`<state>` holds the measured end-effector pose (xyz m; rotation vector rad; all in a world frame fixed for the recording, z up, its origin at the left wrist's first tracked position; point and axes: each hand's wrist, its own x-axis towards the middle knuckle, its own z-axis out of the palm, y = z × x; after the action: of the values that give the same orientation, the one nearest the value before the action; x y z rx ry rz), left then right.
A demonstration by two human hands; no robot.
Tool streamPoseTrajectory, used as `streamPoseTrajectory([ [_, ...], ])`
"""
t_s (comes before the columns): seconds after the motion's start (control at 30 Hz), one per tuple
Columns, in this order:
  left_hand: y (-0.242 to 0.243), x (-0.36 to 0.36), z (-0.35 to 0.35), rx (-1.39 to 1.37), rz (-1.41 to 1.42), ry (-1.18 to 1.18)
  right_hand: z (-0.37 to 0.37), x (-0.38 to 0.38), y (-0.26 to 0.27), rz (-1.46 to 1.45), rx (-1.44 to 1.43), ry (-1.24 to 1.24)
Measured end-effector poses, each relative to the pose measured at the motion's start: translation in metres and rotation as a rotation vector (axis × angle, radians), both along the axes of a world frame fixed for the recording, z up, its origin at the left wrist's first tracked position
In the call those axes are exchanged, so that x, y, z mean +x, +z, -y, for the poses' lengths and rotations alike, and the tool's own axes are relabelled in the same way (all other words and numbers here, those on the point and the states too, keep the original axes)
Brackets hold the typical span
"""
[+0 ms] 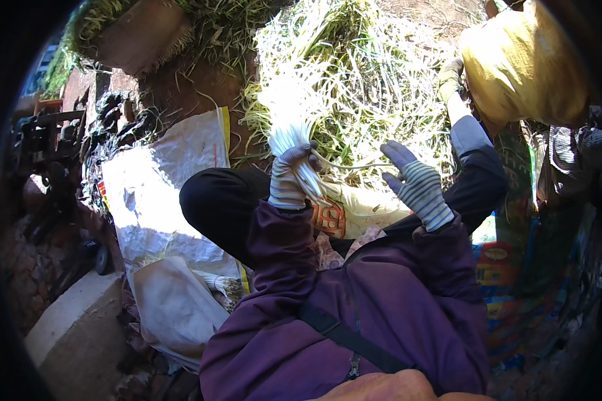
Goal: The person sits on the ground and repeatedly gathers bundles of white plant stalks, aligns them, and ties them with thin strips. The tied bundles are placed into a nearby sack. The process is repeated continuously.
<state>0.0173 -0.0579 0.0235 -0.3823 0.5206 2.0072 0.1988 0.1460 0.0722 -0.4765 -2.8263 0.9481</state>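
Note:
My left hand (291,173), in a striped knit glove with grey fingers, is closed around a bundle of pale stalks (308,180). The bundle's upper part is washed out by sunlight. To the right, my right hand (411,180) wears a matching glove, its fingers apart. One long thin stalk (353,166) stretches from near the bundle to the right fingertips; whether those fingers touch it I cannot tell. Beyond both hands lies a large heap of green and yellowish stalks and leaves (381,95). A printed sack (363,208) covers my lap between the crossed legs.
A white woven sack (155,200) lies at the left, with bundled stalks (223,285) partly under its folded end. Lower left is a concrete block (75,321). A full yellow sack (527,70) stands at the upper right, near my foot. More cut greenery lies at the upper left.

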Motion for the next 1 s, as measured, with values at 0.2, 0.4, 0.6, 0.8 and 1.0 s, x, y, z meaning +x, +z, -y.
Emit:
streamPoseTrajectory([
  [0.2, 0.021, 0.016, -0.007, -0.049, -0.045, -0.024, 0.019, 0.015, -0.025, -0.041, -0.354, 0.186],
  [0.4, 0.017, 0.063, 0.010, -0.138, -0.007, -0.131, 0.003, 0.030, 0.036, -0.215, -1.092, -0.509],
  [0.6, 0.014, 0.095, 0.023, -0.221, -0.034, -0.221, 0.077, 0.023, -0.003, 0.126, -0.685, -0.103],
  [0.8, 0.029, 0.097, 0.021, -0.326, -0.156, -0.268, 0.097, 0.023, 0.007, 0.276, -0.251, 0.168],
  [1.0, 0.040, 0.096, 0.023, -0.234, 0.068, -0.270, 0.101, 0.027, 0.002, 0.376, -0.350, 0.283],
])
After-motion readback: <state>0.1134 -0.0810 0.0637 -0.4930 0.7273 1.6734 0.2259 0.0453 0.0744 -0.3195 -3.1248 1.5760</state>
